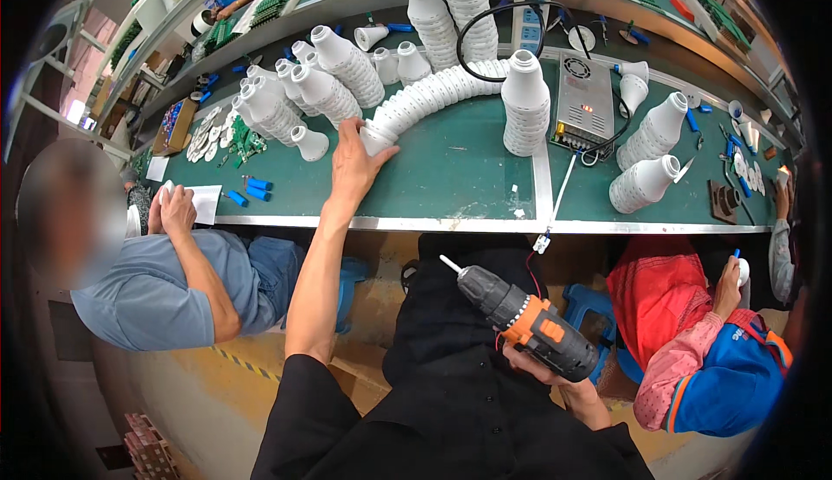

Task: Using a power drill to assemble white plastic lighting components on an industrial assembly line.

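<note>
My left hand [354, 168] over the bench [442, 177], right hand [546, 371] short of its front edge [451, 225]
Left fingers pinch the curved white stack's [442, 97] end — green surface stretching edgeward; right fingers grip the drill [530, 320].

The long curved row of white cups [442, 95] looks like smooth plastic, with a soft shine. The drill [542, 333] has a body of matt black and orange plastic. The tabletop [433, 177] has a smooth green covering, slightly glossy, with rough pale marks near its metal-looking edge strip [416, 224]. The power supply [582, 109] has a case of dull metal with small holes. The black shirt [459, 411] is of matt cloth, and the white sheet [206, 204] seems to be plain paper.
</note>
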`<state>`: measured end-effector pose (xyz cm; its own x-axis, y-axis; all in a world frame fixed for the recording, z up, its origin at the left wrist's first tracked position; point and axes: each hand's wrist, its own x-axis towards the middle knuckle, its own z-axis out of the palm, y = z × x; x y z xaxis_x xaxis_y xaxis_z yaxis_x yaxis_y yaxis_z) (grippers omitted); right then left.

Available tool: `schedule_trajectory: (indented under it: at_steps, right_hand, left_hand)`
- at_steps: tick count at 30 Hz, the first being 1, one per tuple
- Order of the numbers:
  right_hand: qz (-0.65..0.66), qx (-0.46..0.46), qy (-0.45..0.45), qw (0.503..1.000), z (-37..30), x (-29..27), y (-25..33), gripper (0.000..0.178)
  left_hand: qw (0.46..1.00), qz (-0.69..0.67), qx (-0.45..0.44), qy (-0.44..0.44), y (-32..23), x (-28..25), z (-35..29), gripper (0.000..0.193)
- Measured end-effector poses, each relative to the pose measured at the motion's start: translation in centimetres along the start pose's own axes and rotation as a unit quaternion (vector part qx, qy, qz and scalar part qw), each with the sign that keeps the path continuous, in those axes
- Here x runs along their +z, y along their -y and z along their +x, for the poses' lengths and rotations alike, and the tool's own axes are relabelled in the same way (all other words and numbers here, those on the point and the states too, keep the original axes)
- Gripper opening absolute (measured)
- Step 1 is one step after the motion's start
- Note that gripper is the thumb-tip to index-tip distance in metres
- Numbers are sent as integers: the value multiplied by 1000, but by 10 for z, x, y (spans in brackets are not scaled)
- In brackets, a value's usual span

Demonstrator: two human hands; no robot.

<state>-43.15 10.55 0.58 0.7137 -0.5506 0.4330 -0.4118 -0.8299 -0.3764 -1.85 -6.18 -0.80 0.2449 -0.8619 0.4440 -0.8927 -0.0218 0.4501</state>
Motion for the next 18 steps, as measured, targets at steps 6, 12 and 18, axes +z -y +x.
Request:
schedule_trajectory:
  at_steps: [6, 12, 18]
  right_hand:
    - [318, 370, 179, 854, -11, 6, -4, 37]
    - [599, 321, 54, 732, 34, -17, 13, 38]
    - [377, 184, 1, 908, 28, -2, 6, 19]
  left_hand:
    - [997, 35, 54, 49, -4, -18, 5, 69]
    - [985, 96, 36, 137, 4, -51, -5, 74]
    - [990, 63, 55, 114, 12, -54, -23, 71]
